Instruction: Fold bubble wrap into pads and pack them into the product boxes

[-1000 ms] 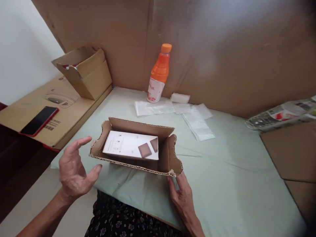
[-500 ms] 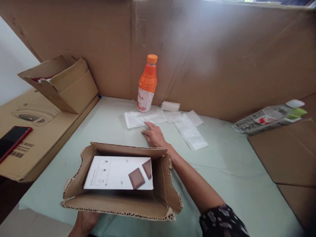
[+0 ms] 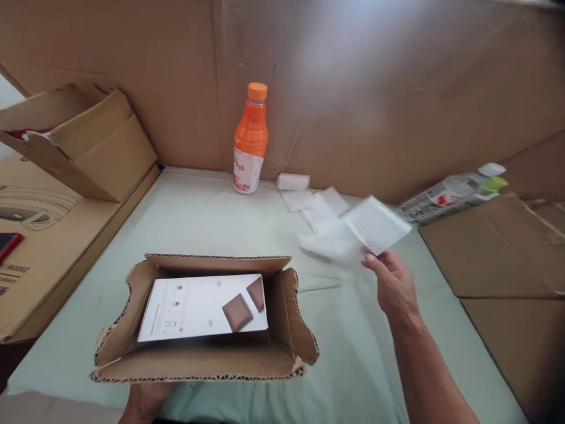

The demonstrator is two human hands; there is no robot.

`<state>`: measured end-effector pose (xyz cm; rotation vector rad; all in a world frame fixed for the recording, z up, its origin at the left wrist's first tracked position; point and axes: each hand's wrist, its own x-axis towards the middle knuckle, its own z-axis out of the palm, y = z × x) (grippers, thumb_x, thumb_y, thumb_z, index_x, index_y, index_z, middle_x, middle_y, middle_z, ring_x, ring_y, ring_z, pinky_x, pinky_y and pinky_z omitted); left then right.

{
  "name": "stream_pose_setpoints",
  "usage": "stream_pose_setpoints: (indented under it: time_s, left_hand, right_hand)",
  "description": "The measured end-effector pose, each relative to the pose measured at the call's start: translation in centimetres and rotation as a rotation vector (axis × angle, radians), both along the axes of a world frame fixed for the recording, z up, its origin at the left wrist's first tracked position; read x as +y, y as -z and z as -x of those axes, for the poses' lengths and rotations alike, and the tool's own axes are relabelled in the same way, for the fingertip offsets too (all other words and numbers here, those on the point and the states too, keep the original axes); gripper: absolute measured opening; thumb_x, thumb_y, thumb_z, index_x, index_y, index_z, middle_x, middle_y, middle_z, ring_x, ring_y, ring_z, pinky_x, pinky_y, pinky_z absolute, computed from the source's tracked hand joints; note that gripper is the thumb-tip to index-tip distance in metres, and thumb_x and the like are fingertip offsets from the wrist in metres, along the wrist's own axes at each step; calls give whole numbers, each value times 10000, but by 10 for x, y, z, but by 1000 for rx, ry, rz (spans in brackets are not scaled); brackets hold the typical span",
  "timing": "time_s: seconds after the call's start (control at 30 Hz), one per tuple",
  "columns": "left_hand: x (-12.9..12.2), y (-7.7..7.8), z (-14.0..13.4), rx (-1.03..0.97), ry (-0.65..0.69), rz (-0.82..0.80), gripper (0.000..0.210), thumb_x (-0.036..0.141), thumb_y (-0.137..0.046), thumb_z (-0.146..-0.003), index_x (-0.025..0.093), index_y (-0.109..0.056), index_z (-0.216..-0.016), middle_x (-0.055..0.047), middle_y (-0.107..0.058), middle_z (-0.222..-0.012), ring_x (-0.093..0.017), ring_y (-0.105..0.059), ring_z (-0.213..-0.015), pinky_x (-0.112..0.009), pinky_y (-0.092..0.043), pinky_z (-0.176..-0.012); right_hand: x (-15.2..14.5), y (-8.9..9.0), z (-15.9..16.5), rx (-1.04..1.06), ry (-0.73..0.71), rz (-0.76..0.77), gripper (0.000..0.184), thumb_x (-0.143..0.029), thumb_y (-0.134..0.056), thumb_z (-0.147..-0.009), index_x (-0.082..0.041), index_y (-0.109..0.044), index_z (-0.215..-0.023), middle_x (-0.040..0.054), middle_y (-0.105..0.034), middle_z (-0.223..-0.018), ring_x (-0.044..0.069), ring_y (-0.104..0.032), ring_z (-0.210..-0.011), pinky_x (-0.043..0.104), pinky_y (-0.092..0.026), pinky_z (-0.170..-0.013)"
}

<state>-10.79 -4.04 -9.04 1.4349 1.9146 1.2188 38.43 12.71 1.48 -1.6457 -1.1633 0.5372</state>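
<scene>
My right hand (image 3: 394,282) pinches a folded sheet of clear bubble wrap (image 3: 375,227) by its near corner, holding it up over the right part of the table; part of the sheet is smeared by motion. In front of me is an open cardboard box (image 3: 189,362), its flaps up. Inside it lies a white carton (image 3: 198,306) with brown squares printed on it. My left hand (image 3: 148,397) is at the near side of the cardboard box, below its rim, and its fingers are hidden.
An orange bottle (image 3: 251,138) stands at the back, with more bubble wrap (image 3: 320,209) and a small white block (image 3: 293,181) to its right. Cardboard boxes (image 3: 494,247) and a clear bottle (image 3: 445,197) lie at right. At left, an open carton (image 3: 106,141) and a phone (image 3: 9,244) rest on a larger box.
My right hand has picked up the bubble wrap sheet from in front of the orange bottle and carried it to the right. The view has shifted slightly right. My left hand stays by the box.
</scene>
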Motion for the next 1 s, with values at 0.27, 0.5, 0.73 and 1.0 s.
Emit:
stream_pose_setpoints:
  time_s: [0.27, 0.5, 0.73, 1.0]
  left_hand:
    - [1, -27, -12, 4, 17, 31, 662, 646, -720, -746, 305, -658, -1309, -58, -745, -1230, -432, -551, -1366, -687, -346, -1219]
    - [43, -54, -32, -316, -31, 93, 793, 588, -817, -709, 176, -578, -1344, -162, -704, -1257, -419, -604, -1294, -611, -436, -1158]
    - [204, -57, -45, -390, 117, -144, 813, 453, -876, -660, 167, -513, -1329, -158, -637, -1282, -321, -614, -1257, -484, -481, -1116]
    - [271, -33, -69, -376, 42, -218, 787, 276, -725, -810, 199, -388, -1518, -175, -562, -1420, -256, -577, -1326, -452, -403, -1194]
  right_hand:
    - [-123, 25, 33, -328, -181, 378, 535, -523, -594, -873, -196, -669, -1290, 71, -789, -912, 229, -727, -732, 363, -603, -677]
    - [-106, 22, 160, -316, -681, 23, 679, -321, -647, -900, -242, -439, -1542, 134, -619, -1437, 304, -627, -1270, 448, -551, -1037]
    - [24, 19, 161, -332, -549, 50, 484, -285, -593, -876, -161, -549, -1342, 147, -691, -1192, 277, -654, -1053, 441, -554, -929]
    - [105, 63, 169, -310, -423, -7, 496, -268, -504, -891, -122, -537, -1363, 198, -641, -1330, 314, -599, -1215, 518, -470, -1075]
